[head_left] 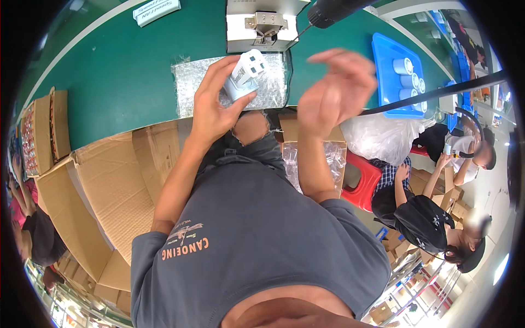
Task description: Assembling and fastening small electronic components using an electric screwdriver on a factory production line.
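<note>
My left hand [210,104] is closed around a white plastic housing [244,74], thumb on the near side and fingers on the far side. Its upper end is lobed, with small dark square openings, and print runs down its side. Beneath it lies a sheet of bubble wrap [191,82] on the green table [120,82]. To the right, my right hand [338,90] is raised near the table edge. Motion blurs its fingers, and I cannot see anything in them. Beyond the housing stands a white block with a metal bracket [267,23].
A black electric screwdriver [331,12] reaches in from the top. At right is a blue tray [384,71] of white cylindrical parts [403,66]; a black cable [437,94] crosses it. Cardboard boxes [117,180] stand left, a red stool [363,180] right. Co-workers [421,218] sit nearby.
</note>
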`<state>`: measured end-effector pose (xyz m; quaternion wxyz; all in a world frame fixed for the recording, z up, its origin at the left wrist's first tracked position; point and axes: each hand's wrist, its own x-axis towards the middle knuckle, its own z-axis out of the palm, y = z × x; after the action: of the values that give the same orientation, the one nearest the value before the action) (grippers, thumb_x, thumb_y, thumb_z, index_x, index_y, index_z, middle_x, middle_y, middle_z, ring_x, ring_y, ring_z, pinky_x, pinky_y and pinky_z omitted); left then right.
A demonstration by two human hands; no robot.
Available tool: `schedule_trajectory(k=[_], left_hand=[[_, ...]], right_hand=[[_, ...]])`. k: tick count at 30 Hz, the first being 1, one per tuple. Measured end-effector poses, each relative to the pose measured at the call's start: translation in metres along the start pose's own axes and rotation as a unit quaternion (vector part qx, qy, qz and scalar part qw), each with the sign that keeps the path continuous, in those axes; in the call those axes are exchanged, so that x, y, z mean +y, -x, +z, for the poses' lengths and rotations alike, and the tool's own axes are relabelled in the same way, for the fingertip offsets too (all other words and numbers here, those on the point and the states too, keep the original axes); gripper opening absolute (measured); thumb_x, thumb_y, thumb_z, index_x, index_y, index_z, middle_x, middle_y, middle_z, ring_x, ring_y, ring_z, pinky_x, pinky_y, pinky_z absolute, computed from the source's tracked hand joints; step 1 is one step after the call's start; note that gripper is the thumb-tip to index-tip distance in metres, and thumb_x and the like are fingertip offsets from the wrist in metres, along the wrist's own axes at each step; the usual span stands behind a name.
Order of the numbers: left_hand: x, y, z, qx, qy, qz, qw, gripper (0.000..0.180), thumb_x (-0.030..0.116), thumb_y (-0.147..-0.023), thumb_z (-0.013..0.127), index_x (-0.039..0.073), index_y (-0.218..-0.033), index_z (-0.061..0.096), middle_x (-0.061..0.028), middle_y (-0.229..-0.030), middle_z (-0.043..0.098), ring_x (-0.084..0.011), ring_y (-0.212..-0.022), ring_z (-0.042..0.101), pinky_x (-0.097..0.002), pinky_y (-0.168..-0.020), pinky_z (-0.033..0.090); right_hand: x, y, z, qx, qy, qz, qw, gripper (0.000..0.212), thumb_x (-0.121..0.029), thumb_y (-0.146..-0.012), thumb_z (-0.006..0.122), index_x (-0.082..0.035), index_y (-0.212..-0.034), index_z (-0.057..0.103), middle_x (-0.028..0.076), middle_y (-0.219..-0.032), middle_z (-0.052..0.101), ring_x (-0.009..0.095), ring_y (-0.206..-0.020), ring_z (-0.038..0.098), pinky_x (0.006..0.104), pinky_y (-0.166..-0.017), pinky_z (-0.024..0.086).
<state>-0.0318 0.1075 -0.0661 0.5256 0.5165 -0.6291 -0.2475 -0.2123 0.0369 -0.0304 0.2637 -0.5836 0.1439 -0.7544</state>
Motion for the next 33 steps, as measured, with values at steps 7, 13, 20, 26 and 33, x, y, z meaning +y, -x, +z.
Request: schedule_trajectory(k=[7, 13, 20, 26, 33], left_hand=[[-0.012, -0.005, -0.011, -0.019, 0.054, -0.070, 0.996, 0.052, 0.005, -0.076, 0.086, -0.002, -0.124, 0.065, -0.0134, -0.123, 0.061, -0.0260, -0.113, 0.061, -0.0335, -0.098, 0.047], [-0.024, -0.015, -0.013, -0.041, 0.046, -0.038, 0.997, 0.059, 0.004, -0.077, 0.084, 0.000, -0.131, 0.060, -0.0131, -0.124, 0.062, -0.0265, -0.114, 0.062, -0.0352, -0.100, 0.047], [-0.028, -0.018, -0.012, -0.045, 0.067, -0.039, 0.996, 0.061, 0.004, -0.076, 0.085, 0.001, -0.132, 0.060, -0.0134, -0.126, 0.062, -0.0269, -0.116, 0.062, -0.0356, -0.101, 0.048], [-0.029, -0.018, -0.010, -0.046, 0.066, -0.047, 0.996, 0.062, 0.005, -0.076, 0.085, 0.000, -0.133, 0.060, -0.0139, -0.128, 0.061, -0.0271, -0.117, 0.062, -0.0360, -0.102, 0.048], [-0.030, -0.015, -0.012, -0.037, 0.039, -0.035, 0.998, 0.060, 0.006, -0.077, 0.086, 0.000, -0.131, 0.062, -0.0153, -0.130, 0.063, -0.0281, -0.118, 0.064, -0.0365, -0.101, 0.050]], right_hand=[[-0.003, -0.123, 0.033, -0.134, -0.099, 0.172, 0.971, 0.050, -0.037, -0.106, 0.056, 0.005, -0.133, 0.050, 0.013, -0.088, 0.063, 0.021, -0.083, 0.064, 0.0326, -0.078, 0.052], [0.012, -0.124, 0.028, -0.132, -0.290, 0.157, 0.935, 0.059, -0.039, -0.107, 0.055, 0.003, -0.146, 0.040, 0.014, -0.078, 0.059, 0.017, -0.055, 0.057, 0.0262, -0.050, 0.048], [-0.004, -0.134, 0.076, -0.066, -0.173, 0.073, 0.980, 0.044, -0.032, -0.108, 0.054, -0.002, -0.139, 0.041, 0.012, -0.078, 0.060, 0.014, -0.057, 0.059, 0.0228, -0.049, 0.048], [0.016, -0.140, 0.087, -0.126, -0.155, 0.013, 0.980, 0.035, -0.023, -0.107, 0.058, 0.000, -0.131, 0.048, 0.005, -0.084, 0.057, 0.010, -0.059, 0.056, 0.0220, -0.047, 0.044], [0.003, -0.132, 0.089, -0.099, -0.119, 0.098, 0.983, 0.035, -0.023, -0.107, 0.058, 0.000, -0.131, 0.048, 0.006, -0.077, 0.058, 0.011, -0.056, 0.054, 0.0218, -0.047, 0.042]])
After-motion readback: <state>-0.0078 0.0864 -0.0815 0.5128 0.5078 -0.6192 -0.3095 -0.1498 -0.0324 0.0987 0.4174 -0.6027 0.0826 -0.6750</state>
